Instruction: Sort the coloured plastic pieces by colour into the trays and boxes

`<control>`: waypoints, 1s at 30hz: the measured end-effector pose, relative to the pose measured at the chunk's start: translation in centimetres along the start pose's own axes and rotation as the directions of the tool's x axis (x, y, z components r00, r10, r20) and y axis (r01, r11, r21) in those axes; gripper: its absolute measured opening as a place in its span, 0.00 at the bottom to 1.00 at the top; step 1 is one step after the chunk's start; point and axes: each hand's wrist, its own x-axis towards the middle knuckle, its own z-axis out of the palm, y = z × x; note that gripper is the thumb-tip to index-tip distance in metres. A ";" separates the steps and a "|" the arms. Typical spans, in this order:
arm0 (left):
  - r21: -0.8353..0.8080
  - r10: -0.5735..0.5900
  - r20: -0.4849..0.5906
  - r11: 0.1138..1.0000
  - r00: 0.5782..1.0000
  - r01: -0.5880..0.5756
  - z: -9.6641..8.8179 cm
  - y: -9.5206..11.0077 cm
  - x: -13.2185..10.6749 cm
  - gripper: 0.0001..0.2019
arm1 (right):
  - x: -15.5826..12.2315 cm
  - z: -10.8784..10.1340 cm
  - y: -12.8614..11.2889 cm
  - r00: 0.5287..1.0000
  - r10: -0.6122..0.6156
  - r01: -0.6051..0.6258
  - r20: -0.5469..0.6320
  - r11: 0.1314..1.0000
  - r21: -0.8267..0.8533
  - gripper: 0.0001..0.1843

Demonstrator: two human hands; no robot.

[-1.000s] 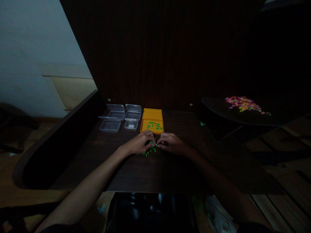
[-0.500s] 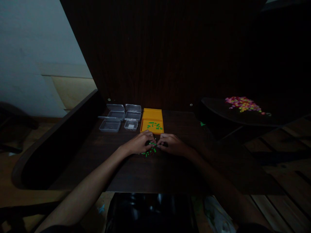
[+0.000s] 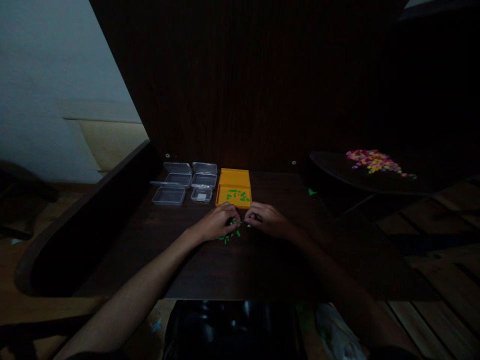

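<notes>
My left hand [image 3: 218,221] rests on the dark table with thumb and fingers curled together above a small heap of green pieces [image 3: 229,237], which look like tiny building bricks. What its fingertips pinch is too small and dark to make out. Close by on the right, my right hand [image 3: 269,220] is also closed in a pinch, its fingertips a short gap away from the left ones. A small pale piece [image 3: 248,225] lies beneath it. Just beyond both hands stands an open yellow box [image 3: 234,177] with several green pieces [image 3: 243,198] spread in its tray.
Several clear plastic boxes with raised lids, among them a front-left box [image 3: 168,196] and a small box [image 3: 201,194] with a white label, stand left of the yellow box. A pile of colourful beads [image 3: 375,161] lies on a shelf at right. A dark panel [image 3: 232,90] closes the back.
My right hand has shifted slightly right, widening the gap between the fingertips, and a pale piece now shows under it. My left hand stays nearly in place over the heap.
</notes>
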 end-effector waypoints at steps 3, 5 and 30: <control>0.005 -0.013 -0.002 1.000 1.000 0.013 0.0 0.1 0.0 0.03 | 0.1 -0.5 0.0 1.000 -0.004 0.005 -0.025 0.999 0.046 0.06; 0.004 -0.018 -0.010 1.000 1.000 0.018 0.1 0.1 0.1 0.03 | 0.1 -0.6 0.0 0.999 -0.003 0.005 -0.039 0.997 0.071 0.07; 0.009 -0.095 -0.290 0.995 0.952 0.102 -2.0 -1.8 -0.1 0.06 | 5.5 -0.7 2.2 0.994 0.054 -0.075 -0.097 0.972 -0.224 0.08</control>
